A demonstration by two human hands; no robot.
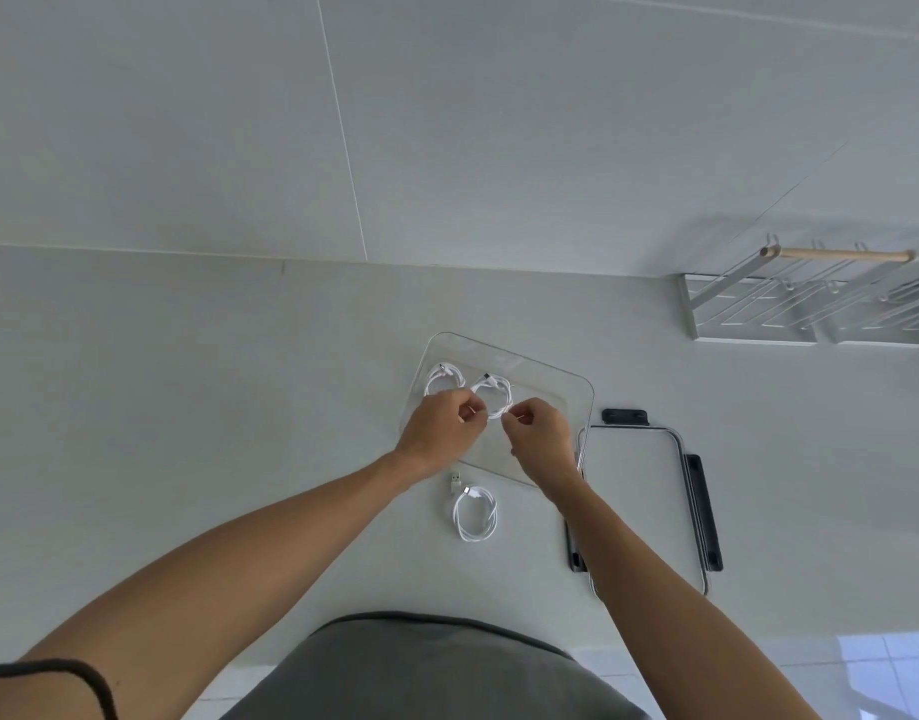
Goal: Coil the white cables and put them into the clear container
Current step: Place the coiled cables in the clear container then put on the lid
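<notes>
- My left hand (443, 427) and right hand (539, 438) reach over the clear rectangular plastic container (571, 387) on the pale tabletop (239, 407).
- Both hands are pinched closed, thumb against fingertips, on the near edge of a white coiled cable (494, 394), holding it low inside the container.
- Another coiled white cable (443, 377) already lies in the container's far left corner, just beside the one I hold.
- A third white cable coil (475, 513) waits on the tabletop, near the container's front edge, its plugs loose.
- By my judgement: one stowed, one being placed, one left.
- The container's clear lid with black clips (649, 504) lies to the right.
</notes>
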